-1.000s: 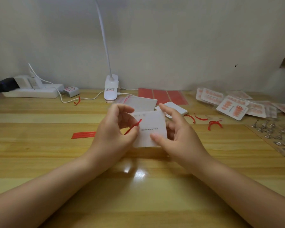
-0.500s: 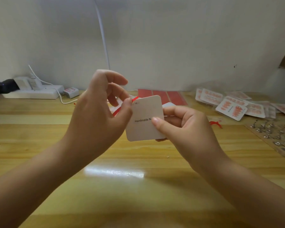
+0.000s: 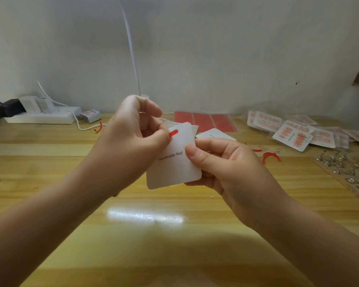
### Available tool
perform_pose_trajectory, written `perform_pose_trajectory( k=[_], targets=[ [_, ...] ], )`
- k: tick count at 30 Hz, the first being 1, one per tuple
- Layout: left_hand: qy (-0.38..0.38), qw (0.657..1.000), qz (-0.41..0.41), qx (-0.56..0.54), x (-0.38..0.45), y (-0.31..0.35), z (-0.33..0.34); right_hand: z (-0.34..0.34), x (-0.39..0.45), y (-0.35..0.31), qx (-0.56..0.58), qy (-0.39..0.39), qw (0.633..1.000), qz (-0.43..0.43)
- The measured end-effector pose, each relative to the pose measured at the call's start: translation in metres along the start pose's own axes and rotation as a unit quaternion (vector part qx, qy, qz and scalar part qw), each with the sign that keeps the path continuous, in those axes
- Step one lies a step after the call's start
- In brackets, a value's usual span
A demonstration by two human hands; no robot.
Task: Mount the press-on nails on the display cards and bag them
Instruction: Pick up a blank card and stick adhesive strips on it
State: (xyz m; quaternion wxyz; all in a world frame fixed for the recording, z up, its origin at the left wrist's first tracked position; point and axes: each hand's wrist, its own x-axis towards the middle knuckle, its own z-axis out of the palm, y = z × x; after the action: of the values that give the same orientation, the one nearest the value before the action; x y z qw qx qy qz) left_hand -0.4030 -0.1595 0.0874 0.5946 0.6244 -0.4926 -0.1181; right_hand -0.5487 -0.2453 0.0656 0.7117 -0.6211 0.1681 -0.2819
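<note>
The card [image 3: 174, 160] has risen off the table [image 3: 50, 166] since a second ago and now sits tilted between both hands, which suggests the mounting strip is being applied in the air. It is white with rounded corners and printed "Handmade Nail". At its top-left edge the left hand [image 3: 133, 135] pinches a red strip [image 3: 173, 133]; the right hand [image 3: 222, 162] clamps its right edge. Bagged cards [image 3: 294, 135] lie well right of it.

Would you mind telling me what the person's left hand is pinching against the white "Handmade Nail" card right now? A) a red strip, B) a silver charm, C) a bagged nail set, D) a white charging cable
A: the left hand pinches a red strip at the upper left edge of the white card, which the right hand holds.
</note>
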Motion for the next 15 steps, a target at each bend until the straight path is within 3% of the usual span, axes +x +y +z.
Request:
perform_pose_trajectory(
  k=[6, 15],
  targets=[
    [-0.006, 0.998, -0.031, -0.06, 0.0047, 0.0039, -0.0048, -0.0002, 0.0007, -0.0007, 0.02, -0.001, 1.0, 0.021],
    [-0.054, 0.995, 0.072, 0.049, -0.0045, 0.0052, 0.0015, -0.0001, -0.002, -0.0004, -0.016, 0.014, 1.0, -0.02]
  ],
)
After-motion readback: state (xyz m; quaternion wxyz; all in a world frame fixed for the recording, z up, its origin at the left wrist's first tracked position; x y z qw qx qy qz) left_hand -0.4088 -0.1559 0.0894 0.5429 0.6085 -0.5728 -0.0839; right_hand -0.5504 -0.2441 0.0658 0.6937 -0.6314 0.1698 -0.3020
